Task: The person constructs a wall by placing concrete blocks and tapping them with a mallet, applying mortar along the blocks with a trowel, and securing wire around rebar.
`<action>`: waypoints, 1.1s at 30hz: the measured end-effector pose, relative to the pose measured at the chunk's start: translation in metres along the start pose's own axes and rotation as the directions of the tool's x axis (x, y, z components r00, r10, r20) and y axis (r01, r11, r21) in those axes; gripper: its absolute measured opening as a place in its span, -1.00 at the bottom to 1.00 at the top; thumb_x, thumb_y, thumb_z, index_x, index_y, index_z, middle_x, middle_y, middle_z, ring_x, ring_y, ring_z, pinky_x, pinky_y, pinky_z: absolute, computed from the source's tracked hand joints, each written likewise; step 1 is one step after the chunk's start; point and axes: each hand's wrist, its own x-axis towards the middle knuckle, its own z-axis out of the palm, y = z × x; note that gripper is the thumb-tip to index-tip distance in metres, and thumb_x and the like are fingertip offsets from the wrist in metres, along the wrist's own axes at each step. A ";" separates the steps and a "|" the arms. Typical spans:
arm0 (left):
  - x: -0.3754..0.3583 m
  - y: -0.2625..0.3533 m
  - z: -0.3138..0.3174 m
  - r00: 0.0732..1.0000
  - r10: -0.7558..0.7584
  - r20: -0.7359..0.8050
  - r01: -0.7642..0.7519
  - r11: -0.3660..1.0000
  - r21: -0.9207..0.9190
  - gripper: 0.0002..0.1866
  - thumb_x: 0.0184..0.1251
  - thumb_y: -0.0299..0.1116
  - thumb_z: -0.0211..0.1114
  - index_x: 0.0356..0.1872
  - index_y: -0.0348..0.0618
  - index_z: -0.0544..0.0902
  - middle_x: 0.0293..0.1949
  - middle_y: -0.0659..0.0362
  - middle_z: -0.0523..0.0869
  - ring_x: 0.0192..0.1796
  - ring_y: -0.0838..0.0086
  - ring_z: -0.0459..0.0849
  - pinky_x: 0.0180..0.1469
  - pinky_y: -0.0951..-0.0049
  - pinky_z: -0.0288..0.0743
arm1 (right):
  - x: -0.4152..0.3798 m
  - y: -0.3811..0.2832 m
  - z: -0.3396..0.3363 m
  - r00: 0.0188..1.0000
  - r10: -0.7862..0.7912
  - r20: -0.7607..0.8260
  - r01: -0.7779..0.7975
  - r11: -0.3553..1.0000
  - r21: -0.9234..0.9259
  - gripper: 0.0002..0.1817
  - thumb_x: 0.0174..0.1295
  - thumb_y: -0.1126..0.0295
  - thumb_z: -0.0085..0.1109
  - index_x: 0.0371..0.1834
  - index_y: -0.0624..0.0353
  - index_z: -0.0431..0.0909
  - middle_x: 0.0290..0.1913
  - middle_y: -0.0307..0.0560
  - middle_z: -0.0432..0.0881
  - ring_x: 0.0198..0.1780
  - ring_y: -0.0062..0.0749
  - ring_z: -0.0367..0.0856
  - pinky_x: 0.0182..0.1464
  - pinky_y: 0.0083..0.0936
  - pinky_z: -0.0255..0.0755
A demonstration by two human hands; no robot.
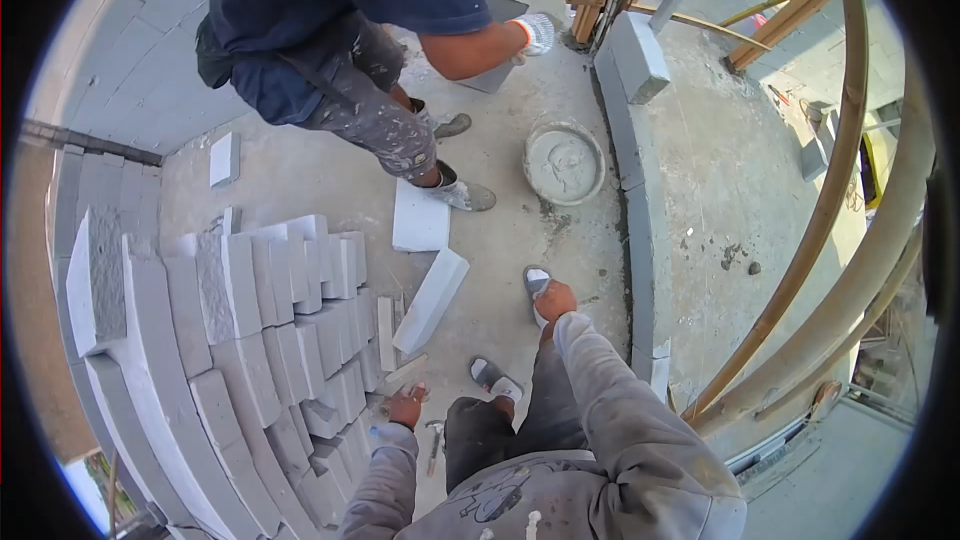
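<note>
My left hand (407, 407) hangs beside the stack of grey blocks (240, 360), its fingers loosely apart, and nothing shows in it. A hammer (435, 445) lies on the floor just right of that hand. In front of my right thigh is my right hand (555, 301), with its fingers curled in; whether it holds anything is hidden. A loose long block (431, 300) rests on the floor ahead of my left hand, near another pale block (420, 217). Further forward stands a round tub (535, 185) of wet grey mortar (565, 165).
A co-worker (350, 60) in a dark shirt bends forward, with a white-gloved hand (537, 35) near the far wall end. A low block wall (640, 240) runs along my right. Curved poles (850, 140) stand beyond it. One small block (225, 160) lies far left.
</note>
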 end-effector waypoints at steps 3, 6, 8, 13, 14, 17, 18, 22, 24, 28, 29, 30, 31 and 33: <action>-0.078 0.008 -0.049 0.985 0.032 -0.169 -0.018 0.996 0.089 -0.60 0.22 -0.10 0.12 -0.11 -0.24 0.61 -0.20 -0.01 0.68 -0.08 0.22 0.63 0.01 0.36 0.42 | -0.047 -0.032 0.028 0.959 -0.282 0.012 0.279 0.942 -0.184 -0.57 0.05 0.09 0.11 -0.34 0.33 0.55 -0.25 0.24 0.61 -0.14 0.08 0.58 -0.06 -0.20 0.46; -0.134 -0.032 -0.074 0.941 -0.111 -0.320 0.088 0.992 -0.085 -0.62 0.23 -0.12 0.12 -0.14 -0.22 0.62 -0.25 0.02 0.69 -0.15 0.24 0.64 -0.04 0.35 0.44 | -0.108 -0.089 0.016 0.909 -0.385 0.157 0.413 0.878 -0.243 -0.56 0.05 0.07 0.10 -0.34 0.33 0.53 -0.23 0.25 0.61 -0.13 0.08 0.58 -0.06 -0.18 0.45; -0.143 -0.098 -0.062 0.885 -0.237 -0.401 0.103 0.939 -0.327 -0.65 0.23 -0.15 0.12 -0.16 -0.22 0.62 -0.25 0.02 0.69 -0.16 0.23 0.64 -0.06 0.34 0.44 | -0.124 -0.121 0.009 0.914 -0.361 0.186 0.400 0.881 -0.253 -0.56 0.04 0.08 0.15 -0.35 0.34 0.52 -0.24 0.25 0.61 -0.13 0.09 0.58 -0.06 -0.18 0.45; -0.210 -0.139 -0.026 0.775 -0.438 -0.456 0.186 0.847 -0.498 -0.65 0.22 -0.14 0.13 -0.17 -0.21 0.63 -0.20 -0.01 0.67 -0.10 0.23 0.62 -0.03 0.35 0.44 | -0.107 -0.127 0.012 0.876 -0.407 0.258 0.460 0.866 -0.194 -0.59 -0.08 0.21 0.29 -0.32 0.36 0.50 -0.23 0.23 0.61 -0.13 0.04 0.59 -0.04 -0.27 0.45; -0.219 -0.147 -0.012 0.748 -0.487 -0.451 0.224 0.825 -0.519 -0.64 0.22 -0.13 0.12 -0.17 -0.21 0.62 -0.21 -0.01 0.68 -0.12 0.23 0.63 -0.04 0.35 0.44 | -0.081 -0.123 0.021 0.821 -0.484 0.302 0.556 0.798 -0.233 -0.60 -0.09 0.21 0.28 -0.33 0.35 0.51 -0.26 0.23 0.62 -0.16 0.07 0.60 -0.05 -0.26 0.46; -0.263 -0.126 0.017 0.741 -0.561 -0.369 0.238 0.733 -0.637 -0.60 0.24 -0.11 0.10 -0.13 -0.25 0.60 -0.19 0.00 0.68 -0.12 0.24 0.62 -0.04 0.39 0.45 | -0.070 -0.152 0.005 0.774 -0.452 0.443 0.621 0.679 -0.392 -0.63 -0.09 0.23 0.27 -0.34 0.35 0.53 -0.29 0.24 0.63 -0.17 0.09 0.60 -0.04 -0.25 0.46; -0.273 -0.110 0.025 0.728 -0.582 -0.361 0.219 0.697 -0.682 -0.59 0.24 -0.12 0.12 -0.10 -0.27 0.59 -0.18 0.00 0.68 -0.11 0.25 0.62 -0.03 0.39 0.45 | -0.065 -0.160 0.000 0.789 -0.417 0.451 0.598 0.689 -0.410 -0.63 -0.08 0.23 0.26 -0.35 0.35 0.53 -0.30 0.24 0.63 -0.17 0.07 0.61 -0.05 -0.25 0.47; -0.280 -0.123 0.083 0.668 -0.676 -0.311 0.135 0.522 -0.842 -0.54 0.24 -0.15 0.16 0.00 -0.35 0.54 -0.14 -0.01 0.67 -0.08 0.31 0.61 0.01 0.42 0.43 | -0.069 -0.232 0.007 0.729 -0.455 0.511 0.665 0.645 -0.376 -0.61 -0.01 0.17 0.27 -0.38 0.36 0.53 -0.41 0.19 0.64 -0.35 -0.03 0.65 -0.20 -0.27 0.49; -0.288 -0.136 0.109 0.652 -0.692 -0.309 0.102 0.484 -0.869 -0.52 0.24 -0.16 0.17 0.03 -0.37 0.53 -0.14 -0.01 0.67 -0.08 0.34 0.61 0.02 0.44 0.43 | -0.071 -0.250 0.020 0.625 -0.560 0.544 0.776 0.520 -0.356 -0.61 0.04 0.14 0.23 -0.40 0.35 0.53 -0.44 0.18 0.64 -0.38 -0.04 0.65 -0.23 -0.26 0.49; -0.314 -0.151 0.121 0.637 -0.687 -0.350 0.111 0.531 -0.840 -0.53 0.30 -0.22 0.16 0.07 -0.43 0.46 -0.10 0.00 0.64 -0.03 0.38 0.61 0.00 0.46 0.47 | -0.132 -0.293 0.038 0.644 -0.557 0.524 0.763 0.518 -0.387 -0.57 0.15 0.10 0.09 -0.42 0.38 0.51 -0.51 0.11 0.63 -0.52 -0.09 0.64 -0.31 -0.24 0.50; -0.323 -0.153 0.117 0.642 -0.706 -0.298 0.095 0.460 -0.883 -0.53 0.30 -0.22 0.16 0.07 -0.43 0.46 -0.10 0.00 0.64 -0.03 0.38 0.61 -0.01 0.46 0.48 | -0.123 -0.286 0.054 0.629 -0.564 0.535 0.776 0.499 -0.386 -0.57 0.15 0.10 0.09 -0.42 0.38 0.51 -0.51 0.11 0.63 -0.52 -0.09 0.64 -0.31 -0.24 0.50; -0.335 -0.162 0.117 0.646 -0.723 -0.244 0.081 0.383 -0.920 -0.53 0.30 -0.22 0.16 0.07 -0.43 0.46 -0.10 0.00 0.64 -0.03 0.38 0.61 -0.01 0.46 0.49 | -0.121 -0.280 0.069 0.614 -0.599 0.514 0.789 0.493 -0.367 -0.58 0.17 0.12 0.08 -0.40 0.39 0.50 -0.54 0.10 0.62 -0.55 -0.13 0.64 -0.34 -0.27 0.51; -0.343 -0.184 0.128 0.633 -0.735 -0.241 0.074 0.367 -0.927 -0.53 0.30 -0.22 0.16 0.07 -0.43 0.46 -0.10 0.00 0.64 -0.03 0.38 0.61 -0.01 0.46 0.49 | -0.132 -0.276 0.080 0.598 -0.632 0.494 0.801 0.487 -0.348 -0.58 0.18 0.13 0.06 -0.39 0.39 0.49 -0.56 0.09 0.61 -0.59 -0.17 0.63 -0.38 -0.30 0.51; -0.353 -0.232 0.150 0.592 -0.731 -0.341 -0.001 0.423 -0.906 -0.51 0.30 -0.20 0.17 0.08 -0.43 0.46 -0.08 -0.01 0.64 -0.01 0.37 0.61 -0.02 0.45 0.50 | -0.170 -0.264 0.098 0.590 -0.588 0.553 0.793 0.553 -0.257 -0.64 0.19 0.18 0.05 -0.39 0.36 0.48 -0.61 0.06 0.59 -0.65 -0.26 0.60 -0.50 -0.38 0.50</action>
